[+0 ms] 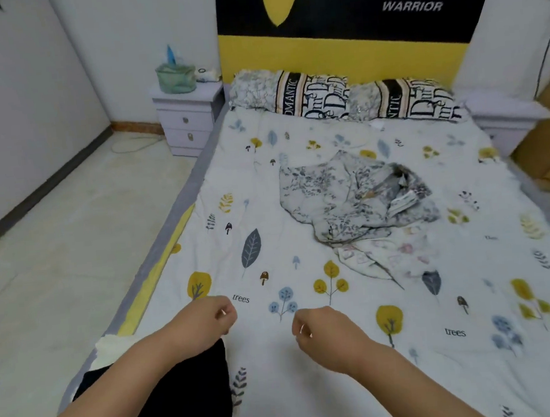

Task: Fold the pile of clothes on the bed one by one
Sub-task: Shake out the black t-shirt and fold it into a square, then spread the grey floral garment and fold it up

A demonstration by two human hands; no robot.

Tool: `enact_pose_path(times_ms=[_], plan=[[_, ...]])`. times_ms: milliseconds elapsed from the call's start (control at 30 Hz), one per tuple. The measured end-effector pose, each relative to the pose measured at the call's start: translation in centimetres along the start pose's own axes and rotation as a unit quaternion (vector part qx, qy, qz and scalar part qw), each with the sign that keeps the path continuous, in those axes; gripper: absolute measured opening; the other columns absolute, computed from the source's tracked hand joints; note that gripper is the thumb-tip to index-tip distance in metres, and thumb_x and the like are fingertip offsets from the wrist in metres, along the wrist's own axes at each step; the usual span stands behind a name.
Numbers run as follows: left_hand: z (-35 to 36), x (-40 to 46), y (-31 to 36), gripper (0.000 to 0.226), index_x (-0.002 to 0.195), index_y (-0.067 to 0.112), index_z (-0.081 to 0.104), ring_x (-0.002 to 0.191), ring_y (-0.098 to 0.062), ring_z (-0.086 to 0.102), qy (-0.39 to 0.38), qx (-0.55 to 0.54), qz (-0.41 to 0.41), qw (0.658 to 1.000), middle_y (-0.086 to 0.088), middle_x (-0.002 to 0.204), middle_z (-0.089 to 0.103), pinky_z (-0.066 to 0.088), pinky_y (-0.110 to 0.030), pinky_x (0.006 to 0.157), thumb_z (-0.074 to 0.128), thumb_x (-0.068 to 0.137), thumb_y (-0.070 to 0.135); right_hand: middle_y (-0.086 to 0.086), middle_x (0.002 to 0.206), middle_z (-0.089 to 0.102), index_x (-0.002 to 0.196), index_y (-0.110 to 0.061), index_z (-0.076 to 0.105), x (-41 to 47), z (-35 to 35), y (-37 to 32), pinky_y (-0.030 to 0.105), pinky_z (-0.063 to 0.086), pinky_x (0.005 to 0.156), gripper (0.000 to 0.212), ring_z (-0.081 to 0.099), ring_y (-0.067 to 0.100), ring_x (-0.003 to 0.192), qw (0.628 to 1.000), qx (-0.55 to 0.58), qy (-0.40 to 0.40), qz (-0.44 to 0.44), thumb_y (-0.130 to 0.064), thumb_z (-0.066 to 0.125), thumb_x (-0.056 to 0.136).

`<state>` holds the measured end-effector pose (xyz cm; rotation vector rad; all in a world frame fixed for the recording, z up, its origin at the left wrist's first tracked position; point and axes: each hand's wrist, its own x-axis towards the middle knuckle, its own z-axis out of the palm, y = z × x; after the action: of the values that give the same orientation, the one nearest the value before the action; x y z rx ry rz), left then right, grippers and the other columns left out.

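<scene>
A crumpled grey floral garment lies in a heap at the middle of the bed, with a pale pink-printed cloth partly under its near edge. A folded black garment sits at the bed's near left corner on a cream cloth. My left hand hovers just past the black garment, fingers loosely curled, holding nothing. My right hand hangs beside it over the sheet, fingers also loosely curled and empty. Both hands are well short of the heap.
The bed sheet is white with tree and leaf prints. Two patterned pillows lie at the yellow and black headboard. A white nightstand with a green basket stands left of the bed, with tiled floor beside it.
</scene>
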<state>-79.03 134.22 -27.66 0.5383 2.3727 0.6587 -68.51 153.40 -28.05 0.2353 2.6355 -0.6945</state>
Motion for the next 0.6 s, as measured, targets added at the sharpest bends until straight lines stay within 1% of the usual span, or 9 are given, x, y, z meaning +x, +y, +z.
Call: enact_pose_path(times_ms=[67,167,200,267,367,433,500,567,600], plan=[[0.8,0.8,3.2,0.015,0.086,0.017,0.058,0.067,-0.008,0.052,-0.007,0.013,0.008,1.000,0.009,0.075,0.059,0.046,-0.023,0.071,0.045,0.094,0.021,0.004,0.113,0.061,0.105,-0.019,0.059,-1.2,-1.9,2.5,0.023,0.034,0.070,0.023,0.046,0.016,0.084,1.000,-0.003,0.006,0.013,-0.018,0.040,0.091],[2.4,2.4,7.9,0.015,0.083,0.023,0.054,0.066,-0.003,0.051,-0.017,0.030,0.023,0.999,0.010,0.076,0.057,0.041,-0.016,0.064,0.045,0.094,0.023,0.005,0.111,0.062,0.096,-0.022,0.056,-2.6,-4.5,6.7,0.024,0.036,0.068,0.017,0.047,0.016,0.083,1.000,-0.007,0.003,0.030,-0.018,0.040,0.091],[3.0,3.0,9.5,0.014,0.085,0.022,0.054,0.066,-0.001,0.050,-0.020,0.036,0.027,0.999,0.011,0.077,0.057,0.040,-0.013,0.062,0.044,0.095,0.023,0.005,0.110,0.062,0.095,-0.021,0.056,-3.1,-5.5,8.2,0.025,0.038,0.067,0.017,0.047,0.016,0.082,0.999,-0.013,0.003,0.036,-0.018,0.040,0.091],[4.3,4.4,12.4,0.013,0.088,0.021,0.054,0.066,0.000,0.050,-0.026,0.043,0.030,0.998,0.011,0.079,0.056,0.038,-0.011,0.059,0.043,0.095,0.024,0.005,0.109,0.062,0.101,-0.016,0.059,-3.6,-7.2,11.4,0.026,0.040,0.067,0.021,0.048,0.017,0.081,0.999,-0.023,0.004,0.049,-0.019,0.040,0.092],[6.5,6.6,16.2,0.013,0.088,0.024,0.054,0.069,-0.006,0.055,-0.048,0.034,0.018,0.998,0.009,0.083,0.060,0.045,-0.019,0.069,0.043,0.095,0.027,0.005,0.111,0.061,0.105,-0.015,0.059,-4.0,-9.6,16.2,0.026,0.041,0.072,0.023,0.048,0.018,0.084,0.997,-0.038,-0.001,0.070,-0.020,0.041,0.092],[8.0,8.1,18.1,0.014,0.090,0.023,0.055,0.072,-0.009,0.056,-0.056,0.033,0.014,0.998,0.008,0.084,0.061,0.047,-0.023,0.074,0.043,0.095,0.029,0.005,0.114,0.060,0.101,-0.017,0.057,-4.0,-10.8,19.1,0.025,0.040,0.072,0.017,0.049,0.018,0.087,0.995,-0.052,-0.016,0.082,-0.020,0.042,0.093],[9.6,9.7,19.7,0.015,0.094,0.020,0.056,0.070,-0.005,0.053,-0.058,0.029,0.020,0.998,0.010,0.082,0.059,0.044,-0.017,0.067,0.043,0.095,0.027,0.006,0.116,0.059,0.093,-0.020,0.049,-3.7,-11.8,21.9,0.026,0.039,0.071,0.007,0.050,0.021,0.089,0.993,-0.071,-0.034,0.091,-0.020,0.043,0.094],[11.1,11.6,20.9,0.015,0.095,0.019,0.056,0.068,-0.001,0.050,-0.062,0.034,0.025,0.997,0.012,0.080,0.056,0.040,-0.011,0.059,0.043,0.096,0.027,0.008,0.115,0.059,0.092,-0.020,0.046,-2.9,-12.7,24.6,0.025,0.037,0.063,0.004,0.045,0.021,0.085,0.991,-0.086,-0.045,0.091,-0.020,0.043,0.094],[11.7,12.6,21.3,0.015,0.095,0.019,0.056,0.067,-0.001,0.050,-0.066,0.037,0.026,0.997,0.012,0.080,0.056,0.040,-0.011,0.060,0.043,0.096,0.026,0.008,0.112,0.059,0.092,-0.019,0.046,-2.4,-13.0,25.9,0.023,0.034,0.059,0.004,0.043,0.020,0.084,0.991,-0.089,-0.048,0.093,-0.019,0.042,0.095]])
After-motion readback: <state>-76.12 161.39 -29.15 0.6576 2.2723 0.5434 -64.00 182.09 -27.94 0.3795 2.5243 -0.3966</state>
